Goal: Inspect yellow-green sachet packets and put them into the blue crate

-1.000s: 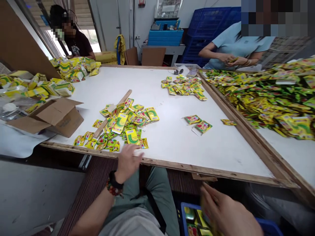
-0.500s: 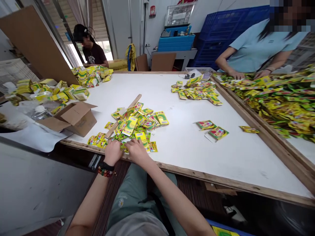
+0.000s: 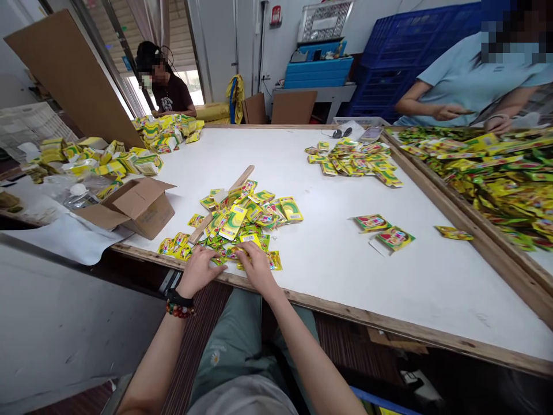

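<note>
My left hand (image 3: 200, 272) is at the table's near edge, thumb and fingers apart, over the left front of a heap of small yellow-and-green packets (image 3: 233, 222). To its right, my right hand (image 3: 259, 270) lies over the front of the same heap with fingers spread, touching packets. I see nothing gripped in either hand, though the right fingertips partly cover the packets beneath. A wooden stick (image 3: 242, 177) runs through the heap, partly buried. Small shiny sachets (image 3: 173, 246) lie just left of my left hand.
An opened cardboard box (image 3: 149, 210) stands at the left. Two flat packets (image 3: 393, 237) and a single sachet (image 3: 453, 233) lie to the right. Beyond is another packet pile (image 3: 354, 158). A wooden rail (image 3: 440, 213) borders a sachet-filled section, where a co-worker (image 3: 466, 86) stands.
My hands have moved apart and their bent fingers have opened out. The view has shifted slightly. The co-worker at the right has raised one hand from the sachets.
</note>
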A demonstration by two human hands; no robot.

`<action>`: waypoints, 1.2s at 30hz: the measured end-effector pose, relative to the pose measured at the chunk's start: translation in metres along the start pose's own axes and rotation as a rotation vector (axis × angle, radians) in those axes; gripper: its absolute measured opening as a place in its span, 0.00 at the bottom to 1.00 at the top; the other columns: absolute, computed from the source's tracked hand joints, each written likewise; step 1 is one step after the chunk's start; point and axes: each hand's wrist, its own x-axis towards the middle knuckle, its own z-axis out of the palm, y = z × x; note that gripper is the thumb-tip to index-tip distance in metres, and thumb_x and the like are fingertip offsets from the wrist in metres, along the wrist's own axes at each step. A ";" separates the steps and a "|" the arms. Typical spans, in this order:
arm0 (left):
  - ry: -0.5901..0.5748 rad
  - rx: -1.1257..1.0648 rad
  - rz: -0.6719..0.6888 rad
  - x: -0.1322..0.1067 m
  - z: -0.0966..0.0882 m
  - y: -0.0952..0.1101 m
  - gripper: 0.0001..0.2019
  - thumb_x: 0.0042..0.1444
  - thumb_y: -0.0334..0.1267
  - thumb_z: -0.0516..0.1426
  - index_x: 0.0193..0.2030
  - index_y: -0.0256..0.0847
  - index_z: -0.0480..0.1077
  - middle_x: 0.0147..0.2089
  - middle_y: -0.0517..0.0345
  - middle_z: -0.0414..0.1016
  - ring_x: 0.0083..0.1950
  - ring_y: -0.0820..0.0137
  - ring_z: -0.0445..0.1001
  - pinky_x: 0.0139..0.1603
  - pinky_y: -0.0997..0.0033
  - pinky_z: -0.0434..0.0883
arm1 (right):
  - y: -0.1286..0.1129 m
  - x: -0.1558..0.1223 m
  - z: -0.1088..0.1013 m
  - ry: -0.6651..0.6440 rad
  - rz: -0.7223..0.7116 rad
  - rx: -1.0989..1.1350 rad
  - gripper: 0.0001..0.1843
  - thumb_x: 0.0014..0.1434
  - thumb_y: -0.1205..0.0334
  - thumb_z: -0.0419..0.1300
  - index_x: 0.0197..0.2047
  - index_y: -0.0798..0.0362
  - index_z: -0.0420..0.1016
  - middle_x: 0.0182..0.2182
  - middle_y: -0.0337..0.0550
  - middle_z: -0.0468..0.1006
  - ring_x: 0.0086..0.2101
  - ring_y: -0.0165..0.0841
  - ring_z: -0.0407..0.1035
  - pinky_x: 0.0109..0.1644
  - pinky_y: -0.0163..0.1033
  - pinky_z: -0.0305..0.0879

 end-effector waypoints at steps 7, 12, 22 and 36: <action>-0.036 0.142 -0.105 0.013 0.004 0.013 0.13 0.48 0.38 0.63 0.41 0.40 0.77 0.37 0.49 0.79 0.48 0.54 0.71 0.49 0.58 0.69 | 0.017 -0.012 -0.006 0.217 0.184 0.221 0.16 0.61 0.49 0.55 0.37 0.55 0.74 0.30 0.44 0.77 0.31 0.35 0.70 0.33 0.38 0.66; -0.030 0.147 -0.117 0.017 -0.002 0.023 0.11 0.54 0.31 0.55 0.41 0.38 0.77 0.37 0.48 0.79 0.45 0.59 0.74 0.48 0.62 0.69 | 0.012 -0.021 -0.016 0.179 0.172 0.293 0.12 0.58 0.53 0.58 0.34 0.53 0.73 0.31 0.43 0.78 0.34 0.35 0.71 0.37 0.38 0.65; -0.010 -0.597 0.063 -0.004 -0.024 0.057 0.17 0.63 0.42 0.49 0.53 0.40 0.71 0.45 0.54 0.78 0.44 0.66 0.75 0.46 0.69 0.71 | -0.013 -0.029 -0.019 0.093 0.200 0.295 0.09 0.61 0.54 0.54 0.34 0.50 0.68 0.29 0.39 0.74 0.31 0.35 0.68 0.37 0.38 0.60; -0.202 -0.770 0.129 -0.008 0.001 0.085 0.21 0.63 0.43 0.51 0.62 0.41 0.58 0.51 0.49 0.71 0.40 0.67 0.73 0.42 0.68 0.73 | -0.013 -0.057 -0.043 0.064 0.451 0.653 0.21 0.51 0.51 0.63 0.48 0.49 0.73 0.32 0.40 0.75 0.27 0.32 0.69 0.20 0.35 0.70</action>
